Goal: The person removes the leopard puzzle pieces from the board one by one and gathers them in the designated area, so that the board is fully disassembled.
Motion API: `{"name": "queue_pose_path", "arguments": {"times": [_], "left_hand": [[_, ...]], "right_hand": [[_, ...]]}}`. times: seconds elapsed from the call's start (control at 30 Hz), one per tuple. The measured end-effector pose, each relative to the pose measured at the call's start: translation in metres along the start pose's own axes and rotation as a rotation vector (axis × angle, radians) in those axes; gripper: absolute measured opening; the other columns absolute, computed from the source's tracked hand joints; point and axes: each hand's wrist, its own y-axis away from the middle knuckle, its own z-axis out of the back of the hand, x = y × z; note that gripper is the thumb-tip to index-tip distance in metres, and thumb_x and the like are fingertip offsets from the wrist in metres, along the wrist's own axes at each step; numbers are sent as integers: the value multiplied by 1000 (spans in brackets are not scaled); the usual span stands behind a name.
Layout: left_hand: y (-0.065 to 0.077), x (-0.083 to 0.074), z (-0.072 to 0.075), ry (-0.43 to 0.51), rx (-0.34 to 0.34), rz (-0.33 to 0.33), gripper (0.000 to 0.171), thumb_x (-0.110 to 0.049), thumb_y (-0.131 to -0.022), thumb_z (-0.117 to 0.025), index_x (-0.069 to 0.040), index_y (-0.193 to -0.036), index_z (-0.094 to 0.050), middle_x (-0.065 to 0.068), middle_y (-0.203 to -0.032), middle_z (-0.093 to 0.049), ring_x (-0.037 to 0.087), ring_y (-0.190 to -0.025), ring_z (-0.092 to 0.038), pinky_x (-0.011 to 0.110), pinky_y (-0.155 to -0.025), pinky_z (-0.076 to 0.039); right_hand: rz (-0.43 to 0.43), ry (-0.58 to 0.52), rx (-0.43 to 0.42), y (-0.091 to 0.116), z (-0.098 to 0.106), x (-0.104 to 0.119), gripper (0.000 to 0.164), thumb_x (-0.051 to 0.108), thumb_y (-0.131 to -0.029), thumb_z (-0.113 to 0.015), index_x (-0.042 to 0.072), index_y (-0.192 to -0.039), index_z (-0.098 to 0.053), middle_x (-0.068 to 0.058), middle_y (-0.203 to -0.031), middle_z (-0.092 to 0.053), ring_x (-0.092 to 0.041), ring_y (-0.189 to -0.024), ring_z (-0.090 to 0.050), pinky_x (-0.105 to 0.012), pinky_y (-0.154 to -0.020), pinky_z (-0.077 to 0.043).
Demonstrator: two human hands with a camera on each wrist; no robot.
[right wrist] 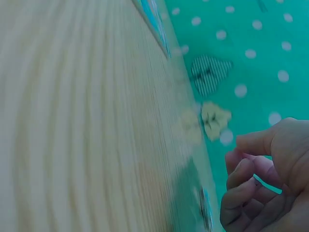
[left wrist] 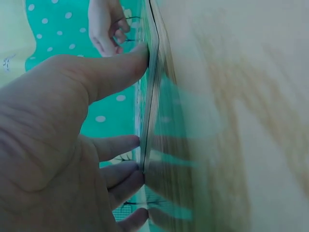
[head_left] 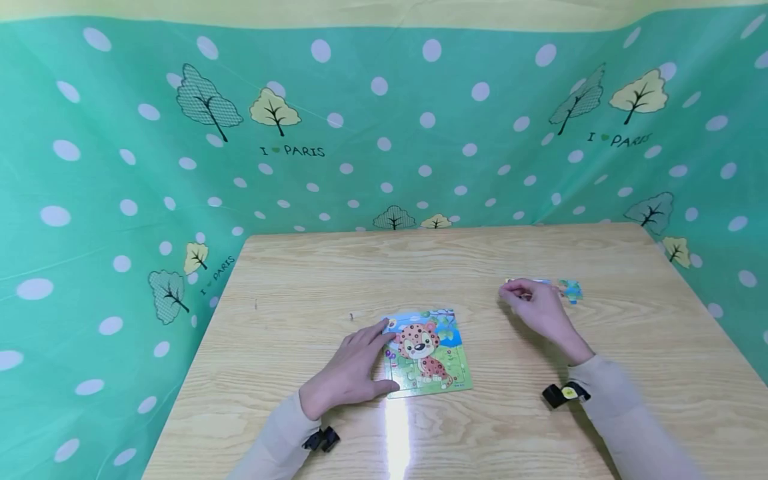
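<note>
A square jigsaw puzzle (head_left: 423,357) with a spotted leopard cub lies face up on the wooden table. My left hand (head_left: 354,367) rests at its left side, fingers stretched out at the upper left and thumb at the lower left corner. In the left wrist view, the thumb and fingertips (left wrist: 128,141) meet the board's thin edge. My right hand (head_left: 540,310) is raised above the table to the right, fingers curled and thumb close to the index finger. Nothing shows between them in the right wrist view. Behind it lie loose puzzle pieces (head_left: 570,291), partly hidden by the hand.
A light wood-grain table (head_left: 288,273) fills the lower part of the head view. Green dotted cloth (head_left: 384,160) printed with trees hangs behind it and along the sides. Dark wrist devices sit on both sleeves, and bright glare (head_left: 396,437) marks the tabletop in front of the puzzle.
</note>
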Motion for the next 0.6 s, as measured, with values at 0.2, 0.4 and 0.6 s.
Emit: {"name": "queue_pose_path", "arguments": {"times": [0.2,0.4,0.6], "left_hand": [[0,-3,2,-21,10,3,93,-51,-91,-81,-10,-164,-40,11,-178,-24,39,-161,-30,63,-129,-28],[0,-4,3,-27,12,6,93,-51,-90,-82,-9,-164,-41,12,-177,-25,39,-160,-31,63,-129,-29],[0,-3,3,-33,10,-1,93,-51,-91,-81,-9,-164,-41,12,-177,-26,39,-160,-32,62,-128,-30]], "right_hand": [[30,-47,76,6,-20,20,21,20,-105,-68,3,-114,-78,-12,-99,-78,-14,-73,-59,-24,-60,-48],[63,-111,175,13,-45,40,17,18,-101,-73,6,-112,-79,-6,-93,-77,-13,-69,-59,-22,-61,-49],[126,-166,300,21,-69,57,15,22,-99,-76,10,-107,-80,-1,-87,-74,-12,-68,-59,-22,-61,-49]]}}
